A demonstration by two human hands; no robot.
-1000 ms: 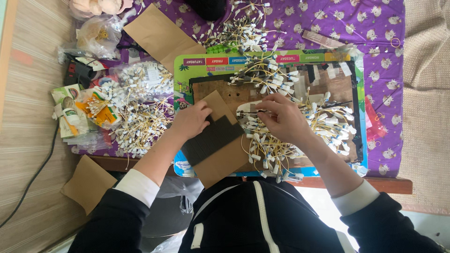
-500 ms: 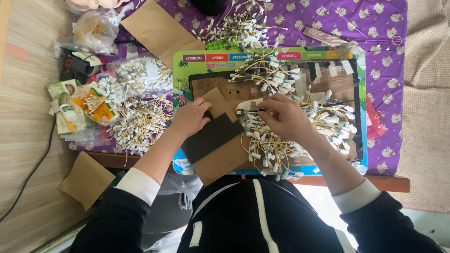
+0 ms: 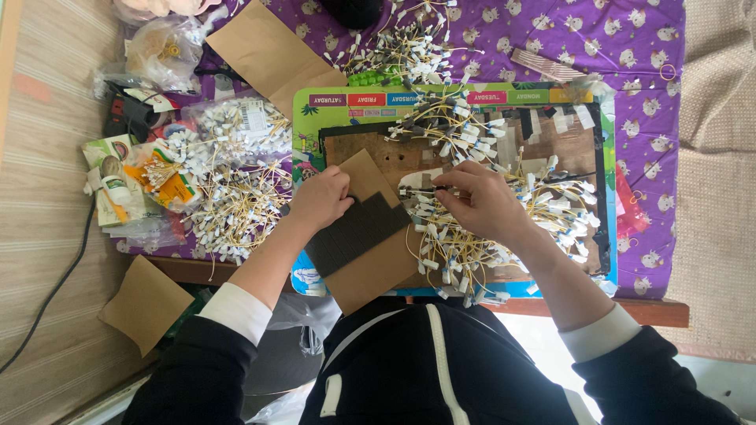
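Since half a second ago we have barely moved: our left hand still presses, fingers curled, on the cardboard strip with its dark ribbed band, and our right hand still pinches a yellow cable by its white plug. The strip lies flat over the near-left corner of the colourful board. Right of it a tangled heap of thin yellow cables crowds the hand; left of it another heap rests on purple cloth.
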